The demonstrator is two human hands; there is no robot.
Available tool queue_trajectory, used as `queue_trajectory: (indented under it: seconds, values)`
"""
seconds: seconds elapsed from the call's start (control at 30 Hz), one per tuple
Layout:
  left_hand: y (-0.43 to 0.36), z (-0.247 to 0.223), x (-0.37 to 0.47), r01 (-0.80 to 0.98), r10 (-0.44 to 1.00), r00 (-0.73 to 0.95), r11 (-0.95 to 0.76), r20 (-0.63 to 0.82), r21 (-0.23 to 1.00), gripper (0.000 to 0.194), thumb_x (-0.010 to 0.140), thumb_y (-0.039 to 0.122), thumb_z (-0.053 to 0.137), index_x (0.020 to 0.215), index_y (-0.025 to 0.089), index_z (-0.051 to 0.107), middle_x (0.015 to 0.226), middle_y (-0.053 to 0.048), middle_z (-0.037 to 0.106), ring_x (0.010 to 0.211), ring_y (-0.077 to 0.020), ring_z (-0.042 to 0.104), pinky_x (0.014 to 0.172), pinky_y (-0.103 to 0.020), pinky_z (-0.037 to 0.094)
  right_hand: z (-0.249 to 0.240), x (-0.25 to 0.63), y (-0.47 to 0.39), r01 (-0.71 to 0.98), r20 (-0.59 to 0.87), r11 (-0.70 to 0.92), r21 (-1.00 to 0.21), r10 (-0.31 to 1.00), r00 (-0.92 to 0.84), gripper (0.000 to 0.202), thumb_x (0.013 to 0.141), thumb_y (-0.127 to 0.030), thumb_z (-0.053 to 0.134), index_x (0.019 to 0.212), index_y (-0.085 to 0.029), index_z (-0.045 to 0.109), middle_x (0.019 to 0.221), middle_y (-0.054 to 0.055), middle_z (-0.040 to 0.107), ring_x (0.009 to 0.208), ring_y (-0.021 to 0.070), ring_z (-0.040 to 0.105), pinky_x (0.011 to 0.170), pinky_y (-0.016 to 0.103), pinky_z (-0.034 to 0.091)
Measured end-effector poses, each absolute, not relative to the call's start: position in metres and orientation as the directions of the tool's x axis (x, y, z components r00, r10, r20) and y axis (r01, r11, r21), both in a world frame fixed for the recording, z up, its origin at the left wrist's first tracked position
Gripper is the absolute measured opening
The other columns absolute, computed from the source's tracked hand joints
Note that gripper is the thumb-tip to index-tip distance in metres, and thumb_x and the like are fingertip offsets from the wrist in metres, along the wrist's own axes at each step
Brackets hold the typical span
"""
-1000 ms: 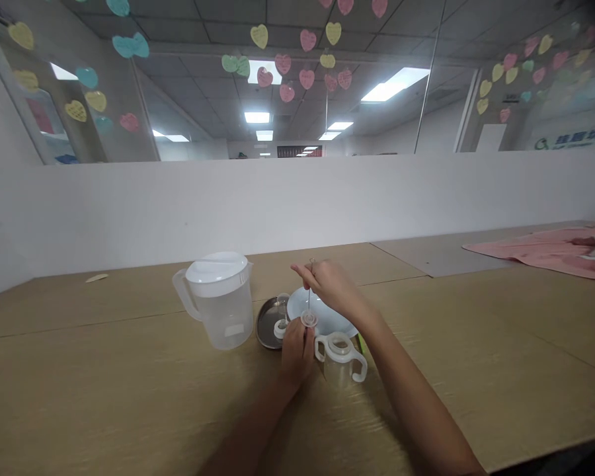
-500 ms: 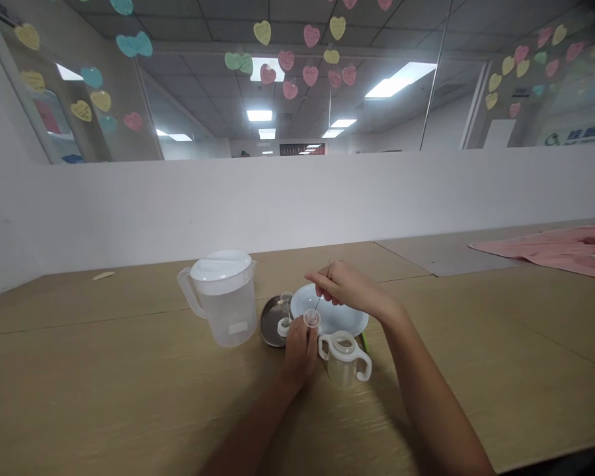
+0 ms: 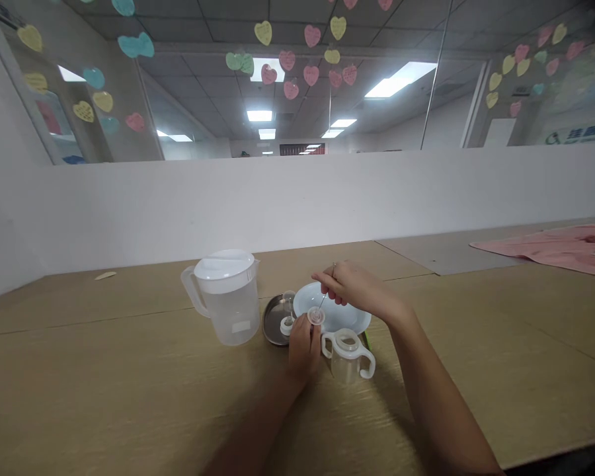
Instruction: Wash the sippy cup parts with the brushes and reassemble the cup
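Note:
My left hand [image 3: 305,347] is closed around a clear bottle nipple [image 3: 316,316], its round open base facing up. My right hand [image 3: 352,285] pinches a thin wire-like rod [image 3: 322,301] that slants down into the nipple's base; the rod's lower end is hidden inside. Just right of my left hand stands a clear baby bottle [image 3: 346,367] with two white handles and an open top. Behind the hands is a pale blue-white basin [image 3: 342,320]. To the left, a round metal tray [image 3: 272,330] carries a white ring [image 3: 287,325] and a clear dome cap [image 3: 288,303].
A translucent lidded pitcher [image 3: 234,311] stands left of the tray. Something green [image 3: 367,340] shows partly behind the bottle. A pink cloth [image 3: 560,248] lies at the far right, and a small flat tan piece [image 3: 106,276] at the back left of the table [image 3: 129,383].
The whole scene has shifted slightly right in the view. Both hands keep the same hold, with the rod still in the nipple.

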State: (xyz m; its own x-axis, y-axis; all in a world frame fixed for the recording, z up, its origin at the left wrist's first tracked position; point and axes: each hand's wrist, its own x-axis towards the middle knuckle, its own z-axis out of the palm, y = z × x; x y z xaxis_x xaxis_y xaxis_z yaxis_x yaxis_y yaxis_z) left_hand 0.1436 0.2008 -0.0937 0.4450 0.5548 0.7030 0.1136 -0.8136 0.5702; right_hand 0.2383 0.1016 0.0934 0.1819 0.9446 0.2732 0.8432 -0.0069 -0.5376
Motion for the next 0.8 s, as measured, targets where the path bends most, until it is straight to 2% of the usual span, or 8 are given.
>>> queue_trajectory:
  seconds: [0.27, 0.33, 0.43, 0.57, 0.67, 0.8]
  values:
    - [0.201, -0.094, 0.144, 0.122, 0.542, 0.443, -0.826, 0.714, 0.551, 0.029, 0.093, 0.030, 0.031, 0.084, 0.018, 0.056, 0.083, -0.008, 0.061, 0.079, -0.0192, 0.055, 0.074, -0.032, 0.043, 0.093, 0.238, 0.106, 0.850, 0.213, -0.038, -0.526, 0.961, 0.175, 0.045, 0.092, -0.040, 0.034, 0.064, -0.014, 0.057, 0.055, 0.003, 0.059, 0.045, 0.0096, 0.052, 0.049, 0.022, 0.035]
    - [0.202, -0.095, 0.145, 0.116, 0.546, 0.444, -0.821, 0.711, 0.559, 0.028, 0.094, 0.029, 0.032, 0.085, 0.018, 0.057, 0.084, -0.008, 0.062, 0.080, -0.0196, 0.056, 0.075, -0.032, 0.044, 0.089, 0.233, 0.111, 0.896, 0.225, 0.002, -0.444, 0.968, 0.110, 0.045, 0.094, -0.037, 0.033, 0.064, -0.014, 0.057, 0.057, 0.003, 0.060, 0.048, 0.0095, 0.052, 0.051, 0.022, 0.033]
    - [0.203, -0.095, 0.145, 0.093, 0.569, 0.433, -0.799, 0.699, 0.593, 0.026, 0.093, 0.028, 0.035, 0.089, 0.017, 0.058, 0.089, -0.008, 0.064, 0.085, -0.0202, 0.058, 0.078, -0.033, 0.044, 0.082, 0.219, 0.116, 0.976, 0.256, 0.067, -0.208, 0.967, -0.012, 0.042, 0.096, -0.030, 0.034, 0.067, -0.014, 0.059, 0.064, 0.004, 0.062, 0.058, 0.0112, 0.054, 0.054, 0.022, 0.031]
    - [0.204, -0.095, 0.144, 0.004, 0.596, 0.429, -0.752, 0.679, 0.659, 0.022, 0.089, 0.024, 0.039, 0.094, 0.017, 0.060, 0.098, -0.010, 0.065, 0.092, -0.0228, 0.059, 0.082, -0.035, 0.045, 0.075, 0.198, 0.120, 0.994, 0.203, 0.078, 0.080, 0.975, -0.093, 0.034, 0.097, -0.021, 0.031, 0.089, -0.014, 0.064, 0.074, 0.008, 0.064, 0.067, 0.0145, 0.058, 0.055, 0.023, 0.032]
    - [0.205, -0.096, 0.144, -0.007, 0.617, 0.420, -0.731, 0.665, 0.683, 0.023, 0.088, 0.023, 0.039, 0.090, 0.017, 0.061, 0.098, -0.011, 0.066, 0.091, -0.0237, 0.060, 0.080, -0.035, 0.046, 0.070, 0.189, 0.125, 0.986, 0.167, 0.030, 0.164, 0.984, -0.057, 0.036, 0.097, -0.020, 0.031, 0.090, -0.012, 0.065, 0.075, 0.011, 0.065, 0.069, 0.0171, 0.061, 0.056, 0.024, 0.036]
    - [0.204, -0.096, 0.144, -0.002, 0.656, 0.384, -0.703, 0.650, 0.711, 0.024, 0.087, 0.023, 0.039, 0.090, 0.017, 0.062, 0.097, -0.011, 0.067, 0.088, -0.0235, 0.061, 0.079, -0.035, 0.046, 0.058, 0.191, 0.140, 0.985, 0.126, -0.006, 0.172, 0.992, -0.016, 0.034, 0.095, -0.019, 0.035, 0.086, -0.011, 0.066, 0.081, 0.014, 0.066, 0.070, 0.0183, 0.062, 0.058, 0.024, 0.039]
